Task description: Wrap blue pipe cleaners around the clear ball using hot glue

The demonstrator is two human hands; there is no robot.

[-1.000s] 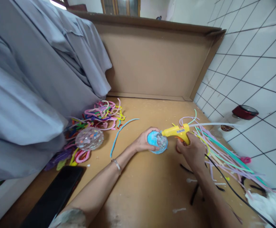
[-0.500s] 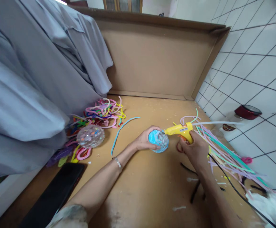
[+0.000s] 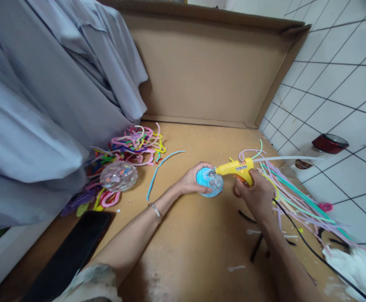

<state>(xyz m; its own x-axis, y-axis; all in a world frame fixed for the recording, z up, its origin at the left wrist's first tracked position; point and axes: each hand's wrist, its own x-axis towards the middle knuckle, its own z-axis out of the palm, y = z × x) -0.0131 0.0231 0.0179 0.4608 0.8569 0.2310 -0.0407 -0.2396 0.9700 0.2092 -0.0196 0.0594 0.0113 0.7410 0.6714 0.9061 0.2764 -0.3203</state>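
Note:
My left hand (image 3: 192, 179) is wrapped round the left side of a small clear ball (image 3: 216, 181), partly covered with rows of blue pipe cleaner (image 3: 203, 178). In my right hand (image 3: 258, 191) is a yellow hot glue gun (image 3: 236, 168), a finger at its orange trigger. The nozzle points left and meets the ball near its upper edge; whether it touches the surface I cannot tell. A pale glue stick (image 3: 285, 158) juts from the gun's back. Left of my hand lies a loose blue pipe cleaner (image 3: 158, 171).
A clear dotted ball (image 3: 119, 176) rests by a tangle of coloured pipe cleaners (image 3: 135, 144) at left. Nearer lies a black phone (image 3: 72, 251). Straight pipe cleaners (image 3: 302, 197), a red-lidded jar (image 3: 329, 144) and a black cord (image 3: 305, 239) are at right. Cardboard (image 3: 208, 67) stands behind.
The glue gun's tip has shifted slightly left along the ball's upper part. The whole view has tilted a little; both hands keep their holds.

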